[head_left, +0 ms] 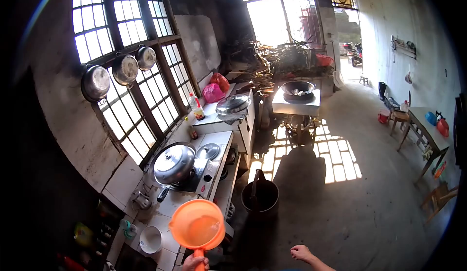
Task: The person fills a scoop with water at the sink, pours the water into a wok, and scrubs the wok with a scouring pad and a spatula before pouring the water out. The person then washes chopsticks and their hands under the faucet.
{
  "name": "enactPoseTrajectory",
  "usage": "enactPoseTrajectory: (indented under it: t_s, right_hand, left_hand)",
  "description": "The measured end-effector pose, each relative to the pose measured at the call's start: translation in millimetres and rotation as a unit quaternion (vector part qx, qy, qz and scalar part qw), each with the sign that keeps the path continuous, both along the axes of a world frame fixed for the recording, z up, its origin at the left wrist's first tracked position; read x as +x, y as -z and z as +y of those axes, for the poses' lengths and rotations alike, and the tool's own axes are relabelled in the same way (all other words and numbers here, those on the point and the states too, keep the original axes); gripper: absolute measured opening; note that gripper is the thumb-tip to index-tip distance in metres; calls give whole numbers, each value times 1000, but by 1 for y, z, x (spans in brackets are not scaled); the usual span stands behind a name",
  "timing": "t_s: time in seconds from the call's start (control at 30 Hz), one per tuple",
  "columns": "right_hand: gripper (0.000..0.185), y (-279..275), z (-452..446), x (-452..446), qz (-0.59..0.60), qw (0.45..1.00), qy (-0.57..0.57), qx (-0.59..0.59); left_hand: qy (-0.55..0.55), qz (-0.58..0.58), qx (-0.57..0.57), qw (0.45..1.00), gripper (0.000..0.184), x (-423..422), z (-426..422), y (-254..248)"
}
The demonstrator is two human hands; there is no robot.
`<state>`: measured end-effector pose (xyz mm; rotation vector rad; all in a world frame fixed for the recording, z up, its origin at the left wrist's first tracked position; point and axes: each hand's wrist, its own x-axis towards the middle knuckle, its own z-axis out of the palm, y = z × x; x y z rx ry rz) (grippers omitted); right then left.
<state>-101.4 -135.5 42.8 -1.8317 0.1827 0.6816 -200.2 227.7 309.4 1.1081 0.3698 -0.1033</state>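
One orange dipper (197,223), tipped toward the camera above the front edge of the tiled worktop (171,204), with what looks like a little clear liquid in the bottom. Gripped by its handle in the left hand (195,262), fingers wrapped around it, at the lower edge of the view. Apart from it, over the bare floor (357,212) to the right, the right hand (302,253), fingers curled loosely inward with nothing visible in them. To the left of the dipper, on the worktop, a white bowl (151,240), with a pale green cup (128,227) beside it and a metal jug (142,200) farther back near the wall. Beyond the dipper, a wok under a domed silver lid (174,163), set on the stove (206,174), its black handle pointing back toward the camera. Just right of that, a smaller round lid (208,151), flat on the stove. Past the stove, two bottles upright near the window, a pink bag (213,93), a red bag (221,81) and a covered pan (232,104). On the floor, between the worktop and the sunlit patch, a dark bucket (260,199) with its handle raised. Three pans hung in a row before the window bars. Farther off, a wide pan (297,90) on a white-topped stand (296,106), and firewood (292,59) piled behind.
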Motion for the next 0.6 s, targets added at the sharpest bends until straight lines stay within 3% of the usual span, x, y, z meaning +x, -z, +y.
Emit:
enactPoseTrajectory:
  t_s: [0.1, 0.27, 0.37, 0.5, 0.6]
  right_hand:
    - [21, 1, -42, 18, -6, 996, 85, 25]
    - [22, 15, -110, 71, 6, 990, 126, 65]
    - [18, 26, -181, 129, 20, 966, 247, 71]
    - [16, 65, -280, 151, 106, 920, 377, -28]
    - [15, 60, -322, 150, 193, 884, 416, -92]
  left_hand:
    - [126, 60, -17, 990, 28, 74, -28, 17]
    - [210, 71, -41, 974, 32, 169, -91, 31]
    - [282, 82, -28, 956, 30, 268, -141, 65]
    - [326, 95, -15, 940, 26, 370, -198, 66]
    - [357, 103, -14, 928, 27, 446, -233, 64]
